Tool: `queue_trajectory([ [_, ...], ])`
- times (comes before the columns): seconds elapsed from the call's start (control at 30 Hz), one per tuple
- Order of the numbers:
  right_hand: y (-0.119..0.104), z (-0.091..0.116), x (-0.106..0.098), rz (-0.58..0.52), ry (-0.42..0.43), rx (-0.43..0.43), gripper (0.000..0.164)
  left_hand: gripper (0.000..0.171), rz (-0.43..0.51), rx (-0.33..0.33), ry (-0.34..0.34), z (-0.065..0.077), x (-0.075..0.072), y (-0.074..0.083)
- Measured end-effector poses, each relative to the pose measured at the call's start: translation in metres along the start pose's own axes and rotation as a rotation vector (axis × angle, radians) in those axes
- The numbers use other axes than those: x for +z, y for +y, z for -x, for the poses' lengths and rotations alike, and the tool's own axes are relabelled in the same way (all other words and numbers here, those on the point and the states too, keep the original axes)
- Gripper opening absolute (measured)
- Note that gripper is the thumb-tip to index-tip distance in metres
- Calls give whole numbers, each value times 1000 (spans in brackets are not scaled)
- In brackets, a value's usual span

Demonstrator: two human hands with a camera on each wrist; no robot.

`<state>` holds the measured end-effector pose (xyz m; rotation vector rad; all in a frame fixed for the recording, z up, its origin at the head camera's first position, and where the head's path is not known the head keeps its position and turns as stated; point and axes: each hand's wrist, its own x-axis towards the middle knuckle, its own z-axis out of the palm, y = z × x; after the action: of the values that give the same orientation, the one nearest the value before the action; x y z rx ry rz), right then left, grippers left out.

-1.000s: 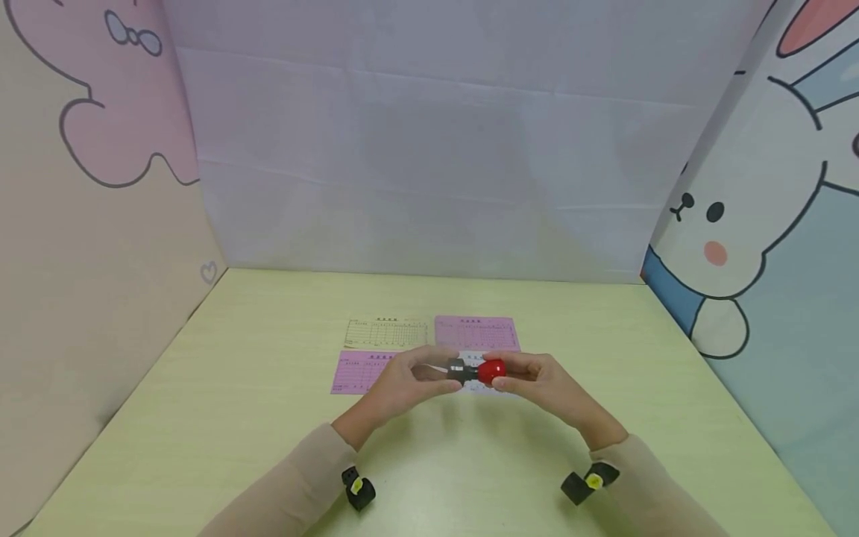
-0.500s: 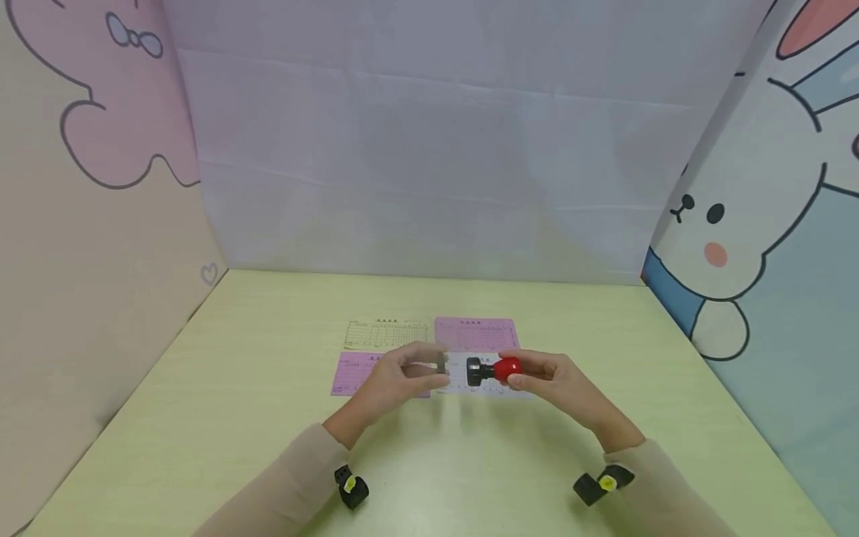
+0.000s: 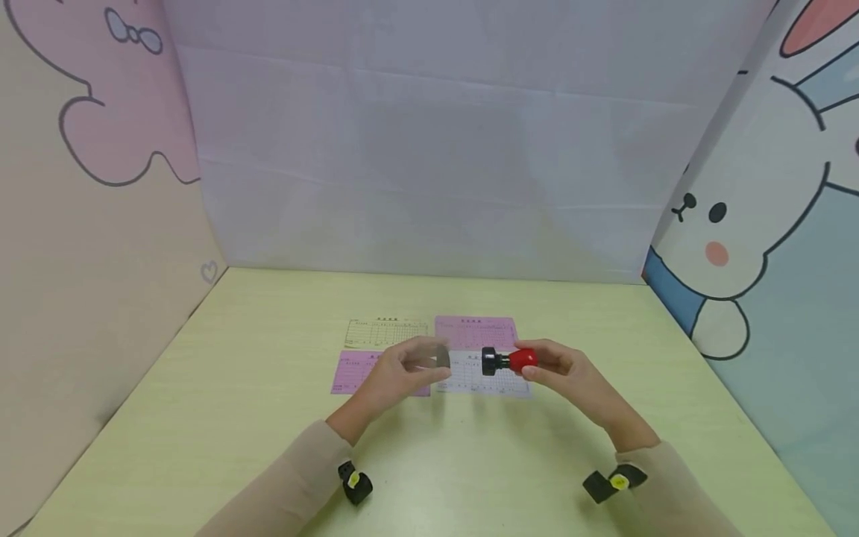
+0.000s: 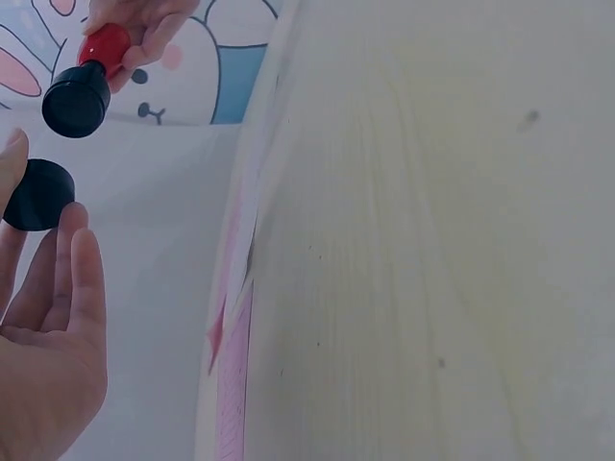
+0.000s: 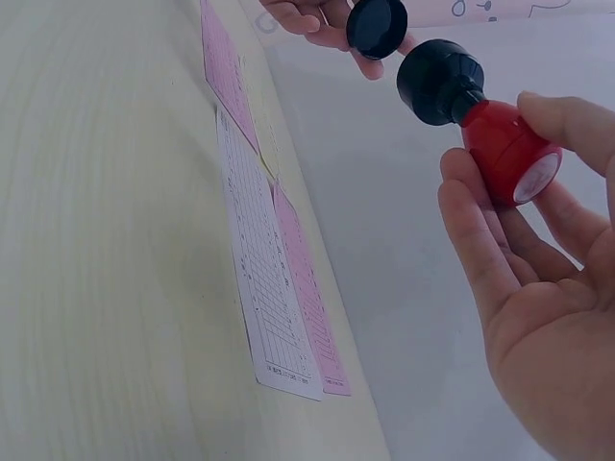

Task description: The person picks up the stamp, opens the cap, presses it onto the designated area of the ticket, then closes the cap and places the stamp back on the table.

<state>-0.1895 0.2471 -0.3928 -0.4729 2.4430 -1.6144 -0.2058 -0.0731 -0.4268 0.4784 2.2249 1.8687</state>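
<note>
My right hand grips the red handle of a stamp, held level with its black head pointing left. Between the thumb and fingers of my left hand is the stamp's round black cap, pinched by its edge. A gap separates cap and stamp head, and both are above the table. Below them lie a white printed form and a pink form, the latter partly covered by the left hand in the head view.
Farther back on the pale table lie a yellow form and another pink form. A plain white wall stands behind, with cartoon-printed panels at left and right.
The cap has come off the stamp head. My right hand has moved right with the stamp, while my left hand has shifted slightly left with the cap.
</note>
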Motion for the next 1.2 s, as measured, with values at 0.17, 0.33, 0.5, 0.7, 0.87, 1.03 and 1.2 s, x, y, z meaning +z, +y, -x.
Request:
queue_trajectory([
  [0.17,1,1,-5,18,15,14,48,50,-2,-9,-2,-1,0,1],
  [0.33,4,3,-9,32,24,21,48,54,-23,-39,-5,-4,1,0],
  [0.5,6,4,-15,76,63,29,48,55,-45,-59,-14,-9,5,-3],
  [0.7,6,8,-22,125,117,33,49,57,-59,-57,-39,-16,13,-4],
  [0.87,7,12,-28,125,155,0,47,58,-87,-40,-59,-25,25,-4],
  [1.03,8,16,-36,180,185,-5,47,58,-102,-13,-83,-36,43,-4],
  [1.2,10,23,-47,266,222,25,50,55,-85,-13,-106,-49,67,-4],
])
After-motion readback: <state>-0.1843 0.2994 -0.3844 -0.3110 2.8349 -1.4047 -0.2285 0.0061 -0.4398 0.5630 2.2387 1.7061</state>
